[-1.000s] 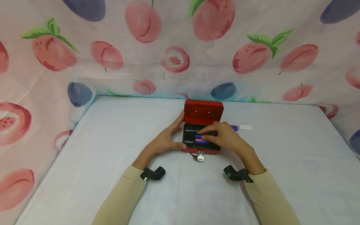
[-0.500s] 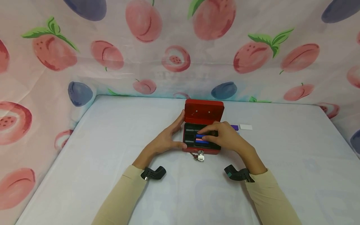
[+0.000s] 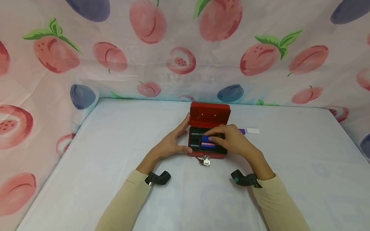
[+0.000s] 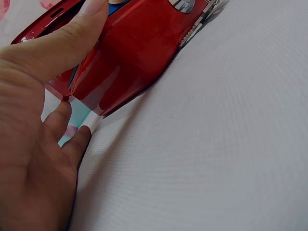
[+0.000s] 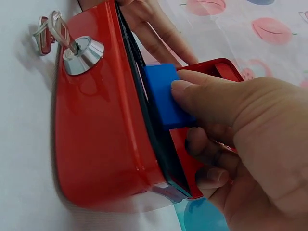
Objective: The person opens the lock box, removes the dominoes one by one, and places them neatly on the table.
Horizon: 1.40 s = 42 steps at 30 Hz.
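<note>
A red metal cash box (image 3: 212,156) stands on the table, its lid (image 3: 210,115) raised, with a black tray inside. My right hand (image 3: 232,139) pinches a blue rectangular block (image 5: 162,91) between thumb and fingers, over the tray. In the tray just in front of it lie pink and blue pieces (image 3: 208,145). My left hand (image 3: 169,146) is spread at the box's left side; its thumb touches the front left corner and its fingers reach toward the lid. Keys (image 5: 58,30) hang from the round silver lock (image 5: 84,55) on the front. My right hand hides part of the tray.
Right of the box lie a white card-like piece (image 3: 252,131) and a purple piece (image 3: 242,131), partly behind my right hand. The white-covered table (image 3: 185,199) meets a fruit-print cloth (image 3: 179,83) close behind the box.
The blue block in my right hand now shows a wider face above the tray; before, only a narrow strip was visible. My left hand and the box have stayed in place.
</note>
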Motion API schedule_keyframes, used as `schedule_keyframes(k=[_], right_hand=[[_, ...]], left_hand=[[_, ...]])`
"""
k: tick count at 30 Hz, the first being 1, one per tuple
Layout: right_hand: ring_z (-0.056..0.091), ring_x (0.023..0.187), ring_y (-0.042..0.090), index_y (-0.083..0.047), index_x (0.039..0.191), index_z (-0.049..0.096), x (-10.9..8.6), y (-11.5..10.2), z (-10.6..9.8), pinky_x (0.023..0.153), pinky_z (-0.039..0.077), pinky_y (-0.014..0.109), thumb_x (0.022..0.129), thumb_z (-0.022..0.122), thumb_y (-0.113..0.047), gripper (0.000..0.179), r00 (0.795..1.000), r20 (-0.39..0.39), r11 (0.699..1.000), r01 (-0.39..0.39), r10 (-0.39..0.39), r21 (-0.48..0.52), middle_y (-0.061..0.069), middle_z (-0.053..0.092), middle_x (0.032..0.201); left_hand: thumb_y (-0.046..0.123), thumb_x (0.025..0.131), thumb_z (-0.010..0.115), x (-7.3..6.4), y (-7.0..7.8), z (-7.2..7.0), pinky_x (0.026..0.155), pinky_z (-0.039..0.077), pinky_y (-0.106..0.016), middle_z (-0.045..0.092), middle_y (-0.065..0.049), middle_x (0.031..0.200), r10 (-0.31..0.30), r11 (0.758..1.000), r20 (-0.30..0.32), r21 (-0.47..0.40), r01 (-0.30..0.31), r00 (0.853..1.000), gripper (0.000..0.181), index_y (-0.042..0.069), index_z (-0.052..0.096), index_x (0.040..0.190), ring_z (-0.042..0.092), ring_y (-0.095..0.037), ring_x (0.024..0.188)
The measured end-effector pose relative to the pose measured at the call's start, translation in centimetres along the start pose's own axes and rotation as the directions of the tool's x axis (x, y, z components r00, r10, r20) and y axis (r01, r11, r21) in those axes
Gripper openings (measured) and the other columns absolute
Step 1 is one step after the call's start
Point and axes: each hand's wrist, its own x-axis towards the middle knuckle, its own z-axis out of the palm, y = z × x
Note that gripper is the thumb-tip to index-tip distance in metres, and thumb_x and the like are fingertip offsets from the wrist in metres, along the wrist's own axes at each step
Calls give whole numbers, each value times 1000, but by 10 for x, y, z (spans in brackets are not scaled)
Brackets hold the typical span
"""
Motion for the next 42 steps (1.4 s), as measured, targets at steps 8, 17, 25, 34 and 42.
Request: schedule_keyframes(k=[8, 17, 25, 34, 42], right_hand=[[54, 86, 4, -26, 106, 66, 0, -7, -8, 72, 48, 27, 85, 61, -27, 21, 998, -67, 1000, -11, 12, 19, -14, 62, 101], [57, 66, 13, -27, 108, 64, -8, -9, -20, 59, 48, 26, 86, 59, -27, 23, 995, -101, 996, 2, 7, 88, -6, 60, 86], [55, 61, 10, -27, 108, 63, -22, -3, -33, 52, 47, 25, 86, 60, -24, 22, 988, -158, 999, 7, 1, 52, -7, 57, 80], [55, 63, 8, -27, 109, 63, -37, 14, -47, 61, 47, 20, 86, 59, -15, 26, 980, -199, 1000, 1, -1, -4, -9, 59, 89], [57, 63, 13, -27, 108, 63, -55, 33, -52, 55, 45, 22, 86, 59, -16, 25, 974, -213, 997, -80, 77, -4, -6, 59, 85]], left_hand=[[11, 68, 77, -2, -2, -2, 102, 22, -47, 3, 5, 149, -13, 1000, -4, -1, 13, 1000, 107, 21, 2, 144, 15, -25, 133], [13, 70, 75, -2, 1, 0, 102, 24, -46, 5, 5, 148, -37, 999, 0, -1, 37, 999, 103, 24, 4, 144, 18, -28, 132], [14, 71, 75, -3, 3, -1, 103, 24, -44, 5, 5, 148, -51, 999, -1, 11, 51, 999, 103, 25, 4, 144, 21, -27, 131], [10, 69, 76, -3, 1, -3, 103, 23, -44, 3, 2, 149, -22, 1000, -6, -1, 22, 1000, 105, 21, 4, 144, 15, -22, 133], [13, 69, 76, -3, 2, -4, 104, 22, -41, 3, 4, 149, -15, 1000, 0, 7, 15, 1000, 105, 21, 3, 144, 16, -18, 133]])
